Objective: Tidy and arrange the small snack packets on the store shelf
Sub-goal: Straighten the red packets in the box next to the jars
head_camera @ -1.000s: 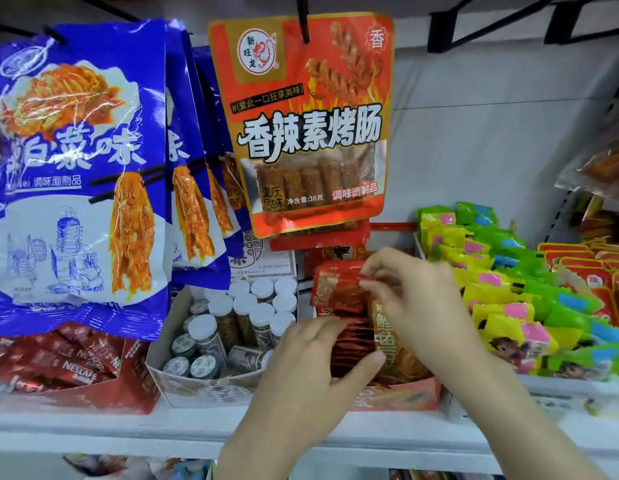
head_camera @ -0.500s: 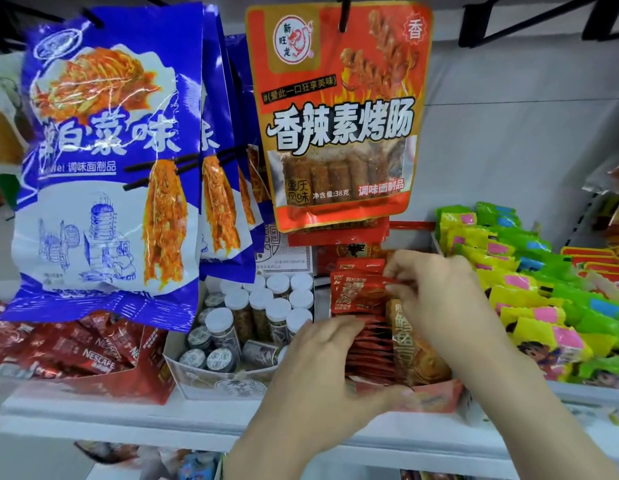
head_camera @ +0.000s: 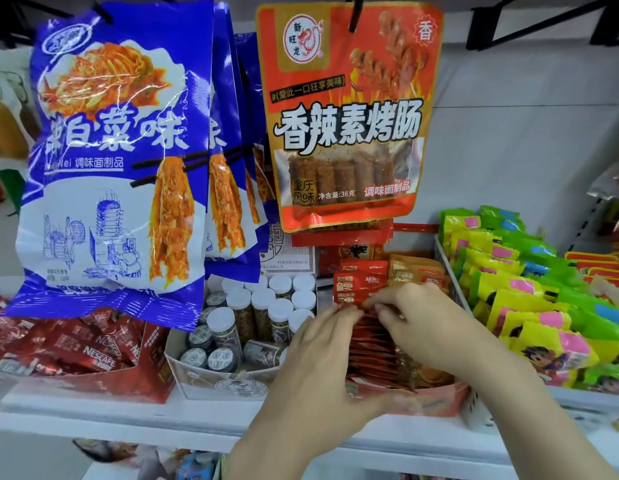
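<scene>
Left hand (head_camera: 322, 355) rests on the near end of the row of small red foil snack packets (head_camera: 370, 344) in a red cardboard tray (head_camera: 436, 403), fingers straight. Just beyond that grip, right hand (head_camera: 425, 327) pinches packet tops. Farther back, orange packets (head_camera: 415, 268) stand upright.

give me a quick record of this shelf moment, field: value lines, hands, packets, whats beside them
setting: store shelf, head view
left hand: left hand rests against the left side of the red snack packets, thumb at the front of the row
right hand: right hand on top of the row, fingertips at the packet tops
container: red display box holding the packets upright
left of box: white-capped jars in a carton
right of box: yellow-green packets
hanging above: orange-red bag, blue bags
</scene>
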Demonstrator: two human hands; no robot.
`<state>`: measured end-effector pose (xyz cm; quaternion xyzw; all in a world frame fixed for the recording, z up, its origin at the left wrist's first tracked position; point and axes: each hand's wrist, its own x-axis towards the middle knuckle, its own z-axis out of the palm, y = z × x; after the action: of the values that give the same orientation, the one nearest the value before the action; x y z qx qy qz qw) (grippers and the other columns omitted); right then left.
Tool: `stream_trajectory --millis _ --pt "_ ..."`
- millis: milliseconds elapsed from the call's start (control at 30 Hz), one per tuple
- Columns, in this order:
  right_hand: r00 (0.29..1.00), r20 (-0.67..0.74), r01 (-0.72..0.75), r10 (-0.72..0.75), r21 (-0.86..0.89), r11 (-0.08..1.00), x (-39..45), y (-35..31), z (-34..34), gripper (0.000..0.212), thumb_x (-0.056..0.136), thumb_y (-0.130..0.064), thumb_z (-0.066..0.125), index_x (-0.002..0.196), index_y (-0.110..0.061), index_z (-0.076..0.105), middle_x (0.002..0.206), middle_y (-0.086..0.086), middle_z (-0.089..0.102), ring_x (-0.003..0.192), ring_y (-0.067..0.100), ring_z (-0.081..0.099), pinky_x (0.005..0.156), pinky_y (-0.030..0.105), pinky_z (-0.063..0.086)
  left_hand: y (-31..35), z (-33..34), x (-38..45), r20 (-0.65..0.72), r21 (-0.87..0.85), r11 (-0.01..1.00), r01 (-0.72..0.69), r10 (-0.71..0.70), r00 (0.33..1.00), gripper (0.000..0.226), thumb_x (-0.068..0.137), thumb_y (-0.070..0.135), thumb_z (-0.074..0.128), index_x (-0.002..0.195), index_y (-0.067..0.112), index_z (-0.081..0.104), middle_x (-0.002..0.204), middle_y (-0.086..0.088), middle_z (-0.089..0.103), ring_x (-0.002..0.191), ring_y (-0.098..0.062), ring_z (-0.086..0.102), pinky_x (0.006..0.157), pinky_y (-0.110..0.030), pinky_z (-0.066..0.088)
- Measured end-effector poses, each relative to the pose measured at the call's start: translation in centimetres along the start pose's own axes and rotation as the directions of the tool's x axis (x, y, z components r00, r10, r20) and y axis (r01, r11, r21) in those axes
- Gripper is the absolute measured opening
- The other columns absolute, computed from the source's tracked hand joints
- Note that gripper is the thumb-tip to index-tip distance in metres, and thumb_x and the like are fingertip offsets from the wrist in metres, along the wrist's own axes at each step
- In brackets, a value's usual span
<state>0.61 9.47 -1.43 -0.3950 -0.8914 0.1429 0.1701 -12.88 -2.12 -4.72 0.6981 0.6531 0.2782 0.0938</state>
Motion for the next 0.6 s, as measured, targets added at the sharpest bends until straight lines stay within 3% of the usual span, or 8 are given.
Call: stream_trajectory --millis 67,133,200,300,433,533,600 --pt "0.980 -0.196 -0.027 0.026 0.002 1.000 0.4 0.0 0.3 0.025 0.093 -0.019 0.059 0.113 -0.028 0.071 0.108 -0.005 0.070 0.097 0.016 0.065 0.087 0.026 0.049 0.0 0.1 0.1 -0.002 0.054 0.998 -0.019 0.019 1.000 0.105 0.062 0.093 0.036 0.149 0.037 0.022 0.150 0.027 0.024 0.132 0.018 0.004 0.110 -0.008 -0.002" --pt "0.959 -0.279 -0.053 0.051 0.001 0.999 0.6 0.0 1.0 0.029 0.086 -0.018 0.071 0.113 -0.027 0.071 0.107 -0.004 0.060 0.096 0.019 0.063 0.086 0.031 0.050 0.1 0.2 0.1 0.002 0.080 0.997 -0.023 0.023 1.000 0.105 0.062 0.093 0.032 0.150 0.035 0.024 0.152 0.026 0.023 0.135 0.015 0.005 0.115 -0.013 -0.002" --pt "0.958 -0.262 -0.120 0.115 -0.002 0.993 0.7 0.1 1.7 0.031 0.081 -0.021 0.077 0.111 -0.028 0.072 0.102 -0.007 0.048 0.098 0.020 0.060 0.086 0.033 0.050 0.0 0.3 0.2 0.017 0.077 0.997 -0.015 0.014 1.000 0.101 0.066 0.090 0.038 0.150 0.035 0.025 0.152 0.026 0.023 0.138 0.012 0.006 0.120 -0.021 0.004" --pt "0.936 -0.303 -0.177 0.178 0.029 0.984 1.0 0.0 2.0 0.024 0.077 -0.024 0.081 0.101 -0.025 0.074 0.100 -0.006 0.049 0.096 0.022 0.060 0.082 0.034 0.051 -0.1 0.3 0.1 0.031 0.058 0.998 0.000 -0.002 1.000 0.101 0.064 0.090 0.039 0.149 0.037 0.025 0.150 0.027 0.026 0.137 0.010 0.010 0.121 -0.028 0.011" --pt "0.916 -0.356 -0.181 0.184 0.043 0.983 1.2 -0.1 2.0 0.034 0.071 -0.020 0.085 0.101 -0.024 0.070 0.100 -0.003 0.051 0.094 0.023 0.059 0.076 0.038 0.054 -0.3 0.3 0.0 0.022 0.069 0.998 0.010 -0.012 1.000 0.095 0.071 0.085 0.048 0.149 0.038 0.024 0.149 0.027 0.026 0.136 0.010 0.011 0.121 -0.027 0.012" --pt "0.928 -0.315 -0.210 0.201 0.008 0.978 1.2 0.1 2.5 0.022 0.078 -0.025 0.080 0.099 -0.022 0.076 0.099 -0.001 0.048 0.102 0.024 0.053 0.083 0.037 0.049 -0.4 0.4 0.0 0.020 0.086 0.996 0.013 -0.015 1.000 0.092 0.073 0.083 0.051 0.149 0.040 0.021 0.150 0.027 0.023 0.136 0.012 0.008 0.121 -0.026 0.010" --pt "0.918 -0.358 -0.183 0.173 0.006 0.983 1.2 -0.1 2.2 0.017 0.083 -0.024 0.075 0.098 -0.016 0.077 0.101 0.002 0.050 0.102 0.024 0.051 0.088 0.037 0.046 -0.4 0.3 0.0 0.017 0.085 0.996 0.010 -0.012 1.000 0.093 0.072 0.084 0.050 0.149 0.040 0.020 0.151 0.028 0.020 0.132 0.017 0.003 0.120 -0.021 0.005"
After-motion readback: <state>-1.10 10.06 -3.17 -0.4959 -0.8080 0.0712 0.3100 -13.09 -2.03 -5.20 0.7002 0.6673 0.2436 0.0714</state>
